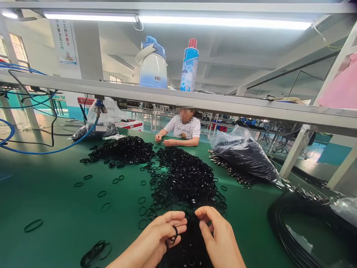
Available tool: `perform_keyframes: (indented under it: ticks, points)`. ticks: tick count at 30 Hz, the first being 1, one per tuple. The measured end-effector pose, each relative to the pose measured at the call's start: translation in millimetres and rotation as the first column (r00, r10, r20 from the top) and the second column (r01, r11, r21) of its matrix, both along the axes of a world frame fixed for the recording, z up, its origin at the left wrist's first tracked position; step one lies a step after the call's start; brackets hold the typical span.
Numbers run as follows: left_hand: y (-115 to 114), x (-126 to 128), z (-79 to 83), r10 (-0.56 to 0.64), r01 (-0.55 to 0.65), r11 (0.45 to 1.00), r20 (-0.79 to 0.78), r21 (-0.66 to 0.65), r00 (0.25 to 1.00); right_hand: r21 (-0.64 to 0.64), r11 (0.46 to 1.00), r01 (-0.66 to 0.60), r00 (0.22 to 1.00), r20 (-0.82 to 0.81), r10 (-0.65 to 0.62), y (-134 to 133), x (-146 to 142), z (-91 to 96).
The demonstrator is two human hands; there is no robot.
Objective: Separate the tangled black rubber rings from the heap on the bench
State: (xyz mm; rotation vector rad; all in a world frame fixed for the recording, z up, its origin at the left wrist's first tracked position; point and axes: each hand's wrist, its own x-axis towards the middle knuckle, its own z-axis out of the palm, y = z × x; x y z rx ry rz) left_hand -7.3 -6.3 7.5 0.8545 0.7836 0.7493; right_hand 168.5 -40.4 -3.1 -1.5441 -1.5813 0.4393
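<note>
My left hand [160, 232] is palm inward, its fingers loosely curled. Black rubber rings [175, 234] are held at its thumb and lower fingers. Across a small gap, my right hand [219, 234] has its forefinger bent and its thumb apart from it; I see nothing held in it. Both hands hover over the near end of a large heap of small black rings [189, 176], which continues toward me beneath them. The rings between the hands blur into one dark mass.
Another ring heap [125, 149] lies left, with loose rings on the green table [55, 201]. At right are a plastic bag of black cords [245, 152] and a coiled black cable bundle [279, 223]. A shelf [173, 96] crosses overhead. Opposite sits a person [186, 128] handling something small.
</note>
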Motion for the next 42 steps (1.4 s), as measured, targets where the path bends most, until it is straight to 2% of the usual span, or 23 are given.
perform_keyframes:
  ticks: [4, 6, 9, 11, 13, 15, 17, 19, 21, 23, 25, 27, 31, 34, 36, 38, 39, 42]
  points:
    - [-2.4, 0.8, 2.4, -0.040, 0.049, 0.997, 0.136, -0.060, 0.990, -0.037, 0.986, -0.160, 0.984, -0.079, 0.157, -5.3, -14.6, 6.6]
    - [-4.1, 1.7, 3.3, -0.069, 0.083, 0.993, 0.169, -0.081, 0.983, -0.038, 0.976, -0.215, 0.975, -0.056, 0.213, -6.4, -22.5, 5.7]
    - [-5.1, 0.7, 4.0, -0.118, 0.126, 0.991, 0.132, -0.052, 0.984, -0.052, 0.986, -0.159, 0.987, 0.005, 0.160, -6.3, -25.9, 1.2]
    - [-3.4, -2.0, 2.2, -0.124, 0.124, 0.991, -0.004, 0.054, 0.992, -0.067, 0.992, -0.106, 0.994, -0.013, 0.105, -5.6, -20.8, 0.4]
    - [-0.4, -5.1, -2.0, -0.080, 0.131, 0.959, -0.201, 0.252, 0.976, -0.074, 0.994, -0.079, 0.996, -0.046, 0.076, -5.2, -13.2, 2.5]
    - [2.1, -7.1, -6.9, 0.010, 0.173, 0.874, -0.373, 0.455, 0.928, -0.072, 0.995, -0.069, 0.997, -0.051, 0.066, -5.0, -7.3, 5.7]
    - [2.6, -7.7, -9.5, 0.088, 0.233, 0.798, -0.489, 0.555, 0.868, -0.074, 0.994, -0.078, 0.996, -0.047, 0.074, -5.4, -5.6, 7.8]
    - [1.1, -8.3, -8.0, 0.120, 0.277, 0.783, -0.573, 0.557, 0.811, -0.079, 0.992, -0.098, 0.995, -0.038, 0.095, -6.3, -8.0, 8.0]
    - [-1.0, -10.5, -2.6, 0.108, 0.296, 0.803, -0.615, 0.517, 0.781, -0.089, 0.988, -0.127, 0.992, -0.015, 0.126, -7.9, -12.9, 6.6]
    - [-1.8, -14.9, 4.7, 0.013, 0.315, 0.831, -0.582, 0.458, 0.813, -0.099, 0.980, -0.170, 0.985, 0.018, 0.172, -9.9, -18.5, 4.4]
    - [-0.2, -20.9, 11.1, -0.130, 0.345, 0.848, -0.473, 0.401, 0.871, -0.106, 0.971, -0.215, 0.975, 0.042, 0.220, -11.6, -23.0, 1.8]
    - [3.6, -27.0, 14.8, -0.192, 0.350, 0.853, -0.392, 0.387, 0.900, -0.116, 0.962, -0.249, 0.965, 0.058, 0.257, -12.7, -25.5, -1.6]
    - [12.9, -34.2, 16.7, -0.029, 0.282, 0.831, -0.470, 0.479, 0.882, -0.090, 0.957, -0.277, 0.947, 0.145, 0.288, -12.7, -27.2, -14.3]
    - [15.8, -36.3, 19.8, 0.069, 0.267, 0.799, -0.524, 0.539, 0.849, 0.059, 0.936, -0.348, 0.901, 0.295, 0.317, -11.2, -35.2, -31.2]
    - [14.6, -38.3, 23.5, 0.132, 0.287, 0.745, -0.555, 0.602, 0.821, 0.157, 0.909, -0.385, 0.874, 0.377, 0.305, -8.7, -47.6, -44.1]
    - [12.1, -40.8, 26.9, 0.159, 0.331, 0.707, -0.596, 0.625, 0.787, 0.203, 0.912, -0.356, 0.856, 0.463, 0.231, -4.6, -64.9, -56.6]
    - [10.9, -42.0, 28.2, 0.151, 0.350, 0.706, -0.614, 0.615, 0.775, 0.216, 0.923, -0.319, 0.846, 0.503, 0.175, -1.9, -74.6, -62.4]
    - [9.0, -44.1, 30.8, 0.098, 0.356, 0.744, -0.619, 0.565, 0.779, 0.237, 0.952, -0.192, 0.824, 0.566, 0.026, 7.0, -100.6, -76.3]
